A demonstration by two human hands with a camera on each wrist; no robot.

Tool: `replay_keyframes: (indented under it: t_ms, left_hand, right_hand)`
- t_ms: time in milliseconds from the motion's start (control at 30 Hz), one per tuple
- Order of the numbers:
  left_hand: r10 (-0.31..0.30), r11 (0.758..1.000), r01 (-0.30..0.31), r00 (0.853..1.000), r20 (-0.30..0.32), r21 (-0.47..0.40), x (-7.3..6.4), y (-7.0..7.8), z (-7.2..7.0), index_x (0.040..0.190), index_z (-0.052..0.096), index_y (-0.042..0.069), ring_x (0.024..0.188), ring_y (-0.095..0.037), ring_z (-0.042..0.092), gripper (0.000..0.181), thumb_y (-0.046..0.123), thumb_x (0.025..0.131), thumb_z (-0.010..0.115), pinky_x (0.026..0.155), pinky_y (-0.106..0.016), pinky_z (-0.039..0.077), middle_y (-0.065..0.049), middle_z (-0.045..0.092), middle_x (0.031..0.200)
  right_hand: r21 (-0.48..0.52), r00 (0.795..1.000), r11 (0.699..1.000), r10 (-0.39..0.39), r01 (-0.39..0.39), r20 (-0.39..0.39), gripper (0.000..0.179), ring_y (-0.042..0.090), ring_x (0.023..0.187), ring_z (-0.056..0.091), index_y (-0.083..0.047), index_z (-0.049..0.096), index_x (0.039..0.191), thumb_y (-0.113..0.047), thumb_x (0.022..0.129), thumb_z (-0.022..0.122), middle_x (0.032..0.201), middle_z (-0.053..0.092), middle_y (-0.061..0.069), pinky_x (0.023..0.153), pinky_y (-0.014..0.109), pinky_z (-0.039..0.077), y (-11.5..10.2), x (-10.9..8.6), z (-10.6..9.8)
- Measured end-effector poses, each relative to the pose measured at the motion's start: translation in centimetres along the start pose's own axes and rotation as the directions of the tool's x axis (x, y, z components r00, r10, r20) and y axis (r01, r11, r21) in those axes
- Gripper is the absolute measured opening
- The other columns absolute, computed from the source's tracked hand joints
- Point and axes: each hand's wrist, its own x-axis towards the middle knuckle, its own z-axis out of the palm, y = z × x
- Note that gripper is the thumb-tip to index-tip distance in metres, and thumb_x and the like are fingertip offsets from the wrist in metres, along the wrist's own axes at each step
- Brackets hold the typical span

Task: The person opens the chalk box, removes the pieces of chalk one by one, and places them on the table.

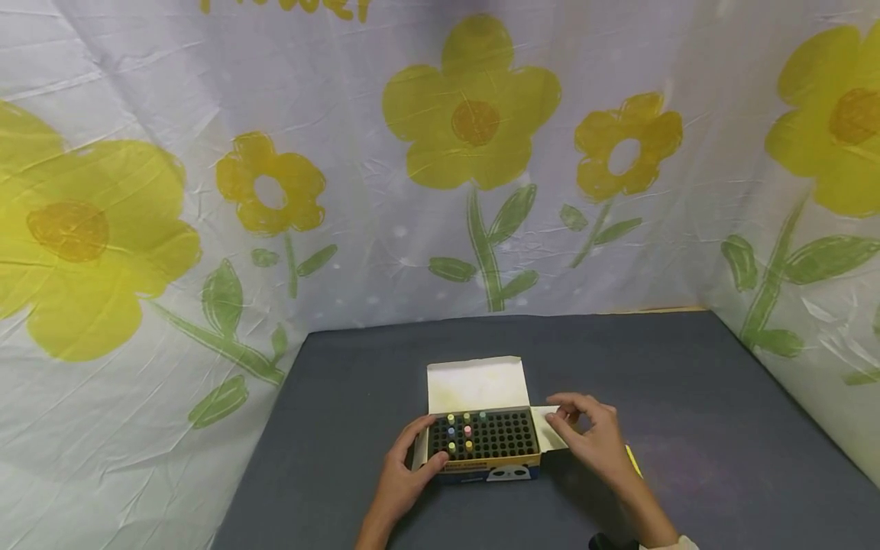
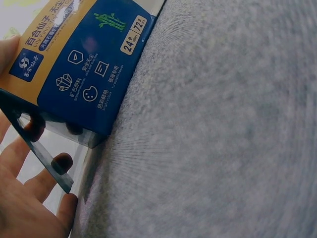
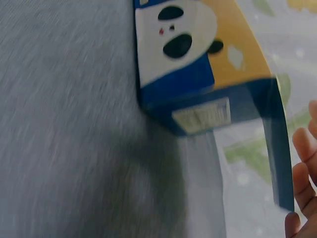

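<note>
A blue and yellow chalk box [image 1: 490, 467] with a panda on its front stands on the table, its lid [image 1: 476, 386] folded back. Several coloured chalk sticks [image 1: 468, 431] sit in the left part of its black holed tray [image 1: 505, 433]; the one at the back is green. My left hand [image 1: 407, 467] holds the box's left end, thumb at the front corner and fingers at the back, by the left end flap [image 2: 37, 148]. At the other end, my right hand [image 1: 593, 431] hovers around the right end flap [image 1: 546, 429] with fingers loosely bent and fingertips close to it.
A yellow stick [image 1: 633, 461] lies on the dark grey table [image 1: 330, 428], partly hidden by my right forearm. A white cloth backdrop [image 1: 371, 252] with painted flowers rises behind the table and along both sides.
</note>
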Motion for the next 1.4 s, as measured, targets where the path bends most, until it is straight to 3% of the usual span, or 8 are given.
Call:
replay_keyframes:
  t_ms: [133, 400, 633, 900, 1133, 1400]
  left_hand:
    - [0.01, 1.0, -0.01, 1.0, -0.002, 0.006, 0.1, -0.1, 0.1, 0.141, 0.057, 0.038, 0.146, -0.038, 0.043, 0.058, 0.045, 0.088, 0.079, 0.113, -0.069, 0.037, -0.003, 0.051, 0.153]
    - [0.007, 1.0, -0.007, 1.0, 0.011, -0.009, 0.1, 0.0, 0.1, 0.141, 0.057, 0.037, 0.146, -0.038, 0.042, 0.057, 0.041, 0.089, 0.079, 0.113, -0.07, 0.035, -0.003, 0.051, 0.153]
    - [0.015, 1.0, -0.014, 1.0, 0.012, -0.016, 0.1, -0.1, 0.1, 0.141, 0.056, 0.038, 0.146, -0.038, 0.043, 0.057, 0.04, 0.089, 0.079, 0.113, -0.07, 0.035, -0.002, 0.051, 0.153]
    - [0.02, 1.0, -0.02, 1.0, 0.009, -0.013, 0.0, -0.1, 0.1, 0.142, 0.057, 0.035, 0.145, -0.038, 0.044, 0.058, 0.042, 0.089, 0.079, 0.112, -0.069, 0.038, -0.003, 0.052, 0.153]
    - [0.011, 1.0, -0.011, 1.0, 0.003, -0.012, 0.0, -0.1, 0.1, 0.142, 0.057, 0.035, 0.146, -0.039, 0.043, 0.057, 0.04, 0.089, 0.079, 0.112, -0.07, 0.036, -0.003, 0.052, 0.152]
    - [0.007, 1.0, -0.007, 1.0, -0.007, -0.001, -0.2, -0.1, 0.0, 0.141, 0.058, 0.035, 0.146, -0.04, 0.043, 0.057, 0.041, 0.088, 0.08, 0.112, -0.072, 0.035, -0.004, 0.052, 0.152]
  right_hand:
    - [0.003, 1.0, 1.0, -0.016, 0.016, 0.006, 0.028, 0.011, 0.069, 0.054, -0.01, 0.076, 0.101, 0.002, 0.077, 0.084, 0.077, 0.065, -0.01, 0.082, 0.036, 0.027, -0.6, 0.5, 1.4]
    - [-0.025, 0.997, 0.999, -0.03, 0.032, 0.071, 0.027, 0.014, 0.071, 0.05, -0.009, 0.075, 0.1, -0.002, 0.076, 0.086, 0.075, 0.067, -0.01, 0.084, 0.042, 0.023, -1.4, 0.7, 4.0]
    - [-0.085, 0.995, 0.993, -0.074, 0.081, 0.074, 0.027, 0.014, 0.07, 0.046, -0.012, 0.076, 0.096, -0.004, 0.073, 0.089, 0.073, 0.063, -0.013, 0.083, 0.043, 0.021, -1.8, 0.8, 5.7]
    - [-0.161, 0.99, 0.987, 0.024, -0.002, 0.138, 0.02, 0.012, 0.072, 0.044, -0.017, 0.077, 0.089, -0.011, 0.075, 0.09, 0.07, 0.064, -0.014, 0.082, 0.043, 0.019, -3.1, 1.1, 6.4]
    - [-0.243, 0.991, 0.97, 0.027, 0.004, 0.127, 0.019, 0.009, 0.073, 0.044, -0.019, 0.078, 0.087, -0.012, 0.074, 0.091, 0.066, 0.064, -0.013, 0.085, 0.049, 0.025, -3.6, 1.4, 7.3]
    - [-0.345, 0.984, 0.937, 0.106, -0.052, 0.141, 0.016, 0.01, 0.073, 0.043, -0.021, 0.079, 0.087, -0.021, 0.076, 0.091, 0.065, 0.064, -0.011, 0.093, 0.057, 0.03, -4.0, 1.6, 8.1]
